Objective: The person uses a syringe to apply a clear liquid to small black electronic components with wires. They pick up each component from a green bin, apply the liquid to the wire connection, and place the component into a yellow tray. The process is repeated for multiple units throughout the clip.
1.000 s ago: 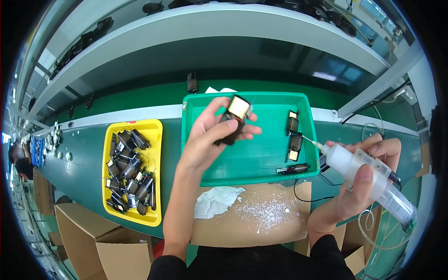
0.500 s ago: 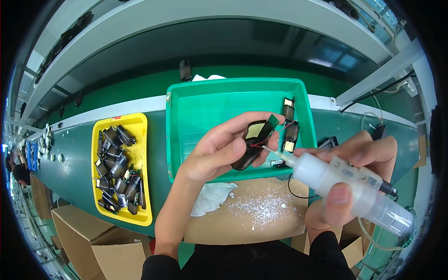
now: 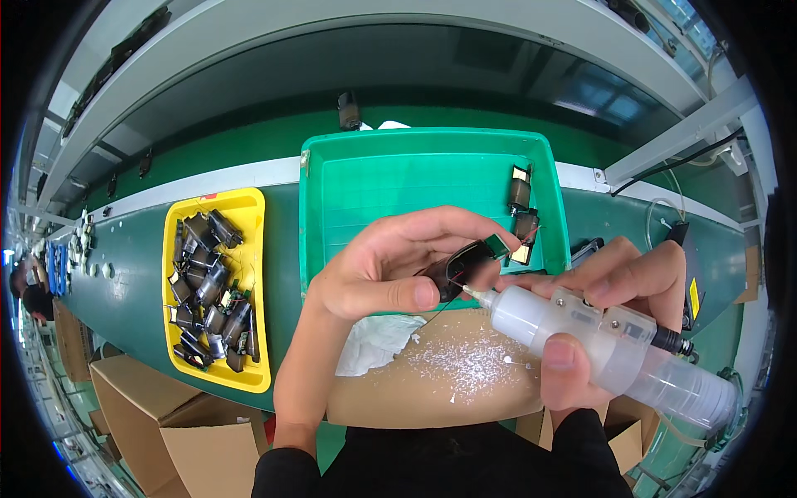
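Observation:
My left hand (image 3: 361,270) is closed round a small dark casing (image 3: 452,270) above the front of the green tray (image 3: 382,143). A narrow green circuit board (image 3: 496,245) sticks out at the casing's far right end, by my fingertips. My right hand (image 3: 635,286) grips a translucent glue syringe (image 3: 610,336), thumb below and fingers above. The syringe slants toward the casing, and its thin tip is at the casing's near edge; whether it touches I cannot tell. Inside the tray's right side lie a few similar dark casings (image 3: 520,192).
At left, a yellow tray (image 3: 264,290) holds many dark casings. Below my hands, a brown cardboard sheet (image 3: 365,402) bears white specks and a crumpled white cloth (image 3: 378,344). Open cardboard boxes (image 3: 207,452) stand at lower left. A hose and cables (image 3: 677,187) run at right.
My left hand has turned the casing, so its pale face and red wires no longer show clearly. The syringe has shifted left and slightly down, its tip still by the casing.

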